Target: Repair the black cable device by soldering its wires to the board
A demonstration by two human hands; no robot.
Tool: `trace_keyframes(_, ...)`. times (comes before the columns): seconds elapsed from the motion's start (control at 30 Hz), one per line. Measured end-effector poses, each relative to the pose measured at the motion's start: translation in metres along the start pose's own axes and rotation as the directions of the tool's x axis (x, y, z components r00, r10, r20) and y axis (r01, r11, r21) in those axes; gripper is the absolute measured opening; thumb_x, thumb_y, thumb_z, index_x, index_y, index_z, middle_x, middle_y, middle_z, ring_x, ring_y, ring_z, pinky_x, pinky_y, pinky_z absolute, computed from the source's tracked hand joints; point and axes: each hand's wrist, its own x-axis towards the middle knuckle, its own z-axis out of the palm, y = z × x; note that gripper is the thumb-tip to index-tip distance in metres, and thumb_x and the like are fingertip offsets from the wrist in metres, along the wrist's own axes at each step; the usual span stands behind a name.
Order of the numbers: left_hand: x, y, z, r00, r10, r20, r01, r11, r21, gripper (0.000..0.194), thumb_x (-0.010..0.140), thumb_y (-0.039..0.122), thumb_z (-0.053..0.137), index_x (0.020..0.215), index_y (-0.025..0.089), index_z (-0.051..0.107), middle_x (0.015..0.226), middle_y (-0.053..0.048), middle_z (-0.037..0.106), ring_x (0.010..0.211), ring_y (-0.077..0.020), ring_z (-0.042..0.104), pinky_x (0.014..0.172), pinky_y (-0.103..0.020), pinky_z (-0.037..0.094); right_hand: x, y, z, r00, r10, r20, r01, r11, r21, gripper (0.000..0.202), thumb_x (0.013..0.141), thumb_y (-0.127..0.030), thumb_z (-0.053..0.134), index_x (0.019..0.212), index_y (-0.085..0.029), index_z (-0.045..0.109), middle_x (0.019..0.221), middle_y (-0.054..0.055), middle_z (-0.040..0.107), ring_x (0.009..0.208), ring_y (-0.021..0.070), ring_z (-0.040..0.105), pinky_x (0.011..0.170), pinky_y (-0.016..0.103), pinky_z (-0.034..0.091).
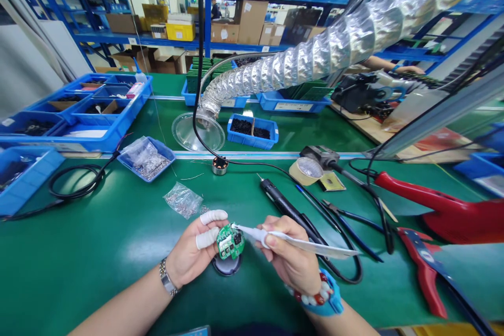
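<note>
Between the fingers of my left hand [200,244] is a small round green circuit board [227,245], held by its edge with its parts facing me. White finger cots cover two of those fingertips. My right hand [290,249] grips a white squeeze tube [315,245], whose tapered nozzle touches the top edge of the board. Beneath the board a dark round cap [227,266] lies on the green table, partly hidden. A clear bag of small metal parts [183,200] rests just beyond my left hand, with a few pieces spilled beside it.
To the right lie a black electric screwdriver [281,199], pliers [350,212] and a red-handled tool [425,268]. A foil duct [291,65] hangs over the table. Blue bins [79,110] stand left; a small motor [219,166] sits mid-table. Another person's hand [409,69] shows at far right.
</note>
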Motion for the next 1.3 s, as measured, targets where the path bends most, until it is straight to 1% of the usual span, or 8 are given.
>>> trace_keyframes(0.4, 0.000, -0.001, -0.001, 1.000, 0.015, 0.002, -0.015, 0.999, -0.030, 0.036, 0.068, 0.019, 0.073, 0.102, 0.015, 0.061, 0.091, -0.007, 0.064, 0.081, -0.0177, 0.061, 0.074, -0.029, 0.047, -0.001, -0.001, 0.000, 1.000, -0.031, -0.001, 0.031, 0.999, -0.017, 0.001, 0.074, -0.022, 0.066, 0.075, -0.022, 0.065, 0.058, -0.003, 0.057, 0.039, 0.0057, 0.042, 0.040, 0.021, 0.030)
trace_keyframes(0.63, 0.000, -0.001, -0.001, 1.000, 0.018, 0.001, -0.017, 0.999, -0.046, 0.036, 0.069, 0.019, 0.073, 0.102, 0.015, 0.061, 0.092, -0.007, 0.064, 0.083, -0.0182, 0.061, 0.076, -0.030, 0.046, -0.002, 0.000, -0.003, 1.000, -0.022, 0.003, 0.022, 0.998, -0.056, 0.002, 0.074, -0.021, 0.065, 0.076, -0.023, 0.066, 0.058, -0.002, 0.054, 0.040, 0.0061, 0.042, 0.038, 0.020, 0.028)
trace_keyframes(0.73, 0.001, 0.000, 0.000, 1.000, 0.021, -0.012, -0.022, 0.998, -0.058, 0.036, 0.068, 0.021, 0.074, 0.101, 0.015, 0.061, 0.093, -0.007, 0.065, 0.085, -0.0188, 0.061, 0.077, -0.030, 0.046, -0.009, 0.000, -0.003, 0.999, -0.012, 0.038, 0.015, 0.997, -0.076, 0.007, 0.074, -0.019, 0.066, 0.078, -0.025, 0.066, 0.063, -0.002, 0.053, 0.042, 0.0065, 0.043, 0.036, 0.019, 0.028)
trace_keyframes(0.83, 0.002, 0.000, 0.002, 0.999, 0.031, -0.028, -0.032, 0.998, -0.052, 0.035, 0.069, 0.021, 0.073, 0.101, 0.015, 0.061, 0.093, -0.008, 0.065, 0.087, -0.0189, 0.061, 0.078, -0.029, 0.046, -0.015, 0.002, 0.002, 0.993, 0.000, 0.117, 0.007, 0.999, -0.054, 0.011, 0.074, -0.018, 0.065, 0.080, -0.027, 0.067, 0.067, -0.001, 0.055, 0.044, 0.0073, 0.045, 0.037, 0.019, 0.030)
trace_keyframes(0.93, 0.001, 0.000, 0.003, 0.999, 0.033, -0.030, -0.034, 0.998, -0.045, 0.034, 0.070, 0.021, 0.073, 0.101, 0.015, 0.062, 0.093, -0.008, 0.065, 0.087, -0.0193, 0.061, 0.079, -0.031, 0.045, -0.019, 0.006, 0.008, 0.985, 0.010, 0.169, 0.000, 0.998, -0.059, 0.012, 0.074, -0.018, 0.066, 0.082, -0.027, 0.067, 0.065, -0.001, 0.055, 0.044, 0.0077, 0.044, 0.040, 0.021, 0.032)
trace_keyframes(1.03, 0.001, 0.000, 0.003, 0.999, 0.034, -0.033, -0.035, 0.999, -0.040, 0.033, 0.069, 0.021, 0.073, 0.100, 0.014, 0.062, 0.093, -0.008, 0.065, 0.087, -0.0201, 0.061, 0.080, -0.031, 0.045, -0.019, 0.011, 0.011, 0.986, 0.012, 0.165, 0.000, 0.997, -0.072, 0.010, 0.072, -0.019, 0.067, 0.080, -0.026, 0.067, 0.060, -0.002, 0.055, 0.043, 0.0081, 0.045, 0.043, 0.023, 0.034)
trace_keyframes(1.2, 0.001, 0.000, 0.003, 0.999, 0.029, -0.027, -0.030, 0.998, -0.046, 0.032, 0.069, 0.019, 0.073, 0.099, 0.015, 0.062, 0.091, -0.007, 0.064, 0.086, -0.0191, 0.060, 0.078, -0.030, 0.045, -0.019, 0.015, 0.010, 0.990, 0.021, 0.142, -0.012, 0.998, -0.058, 0.010, 0.073, -0.021, 0.067, 0.081, -0.026, 0.068, 0.068, 0.001, 0.059, 0.043, 0.0077, 0.045, 0.038, 0.020, 0.032)
trace_keyframes(1.3, 0.001, 0.000, 0.003, 0.999, 0.026, -0.025, -0.027, 0.999, -0.044, 0.032, 0.070, 0.019, 0.072, 0.100, 0.015, 0.062, 0.092, -0.008, 0.064, 0.086, -0.0191, 0.060, 0.078, -0.030, 0.045, -0.019, 0.014, 0.010, 0.993, 0.011, 0.121, -0.004, 0.999, -0.053, 0.009, 0.072, -0.022, 0.068, 0.079, -0.026, 0.068, 0.065, 0.000, 0.058, 0.044, 0.0079, 0.044, 0.037, 0.020, 0.032)
